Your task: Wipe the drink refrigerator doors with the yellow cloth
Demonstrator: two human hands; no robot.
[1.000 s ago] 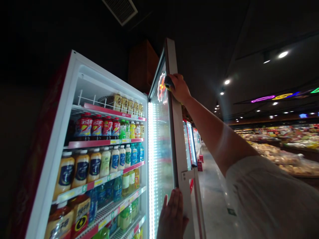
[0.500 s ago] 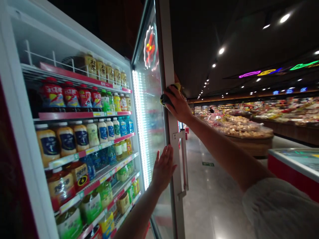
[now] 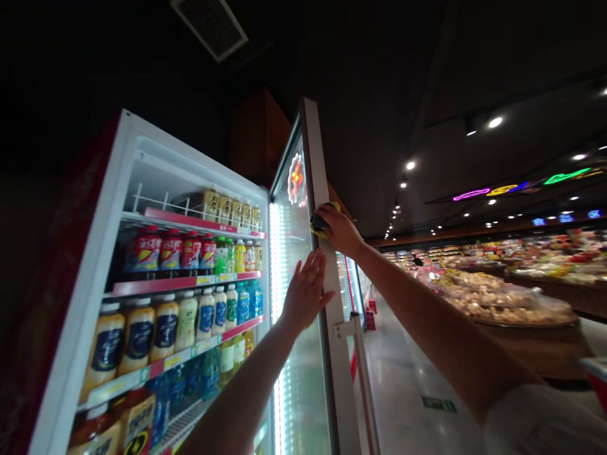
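Cloth [image 3: 318, 222] partly covered; fridge [image 3: 86, 284] and door [image 3: 310, 360] cut off below.
The right hand [image 3: 338, 227] hides much of the cloth; the left forearm [image 3: 251, 385] blocks part of the lower shelves [image 3: 183, 420]. Lower-left bottles [image 3: 97, 435] and the right sleeve [image 3: 535, 420] are cropped. The goods [image 3: 493, 294] beyond are blurred, and the floor sign [image 3: 439, 404] is too small to read.

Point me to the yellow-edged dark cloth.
The cloth is just right of the head view's centre, in the right hand against the open door's frame, above the left hand.
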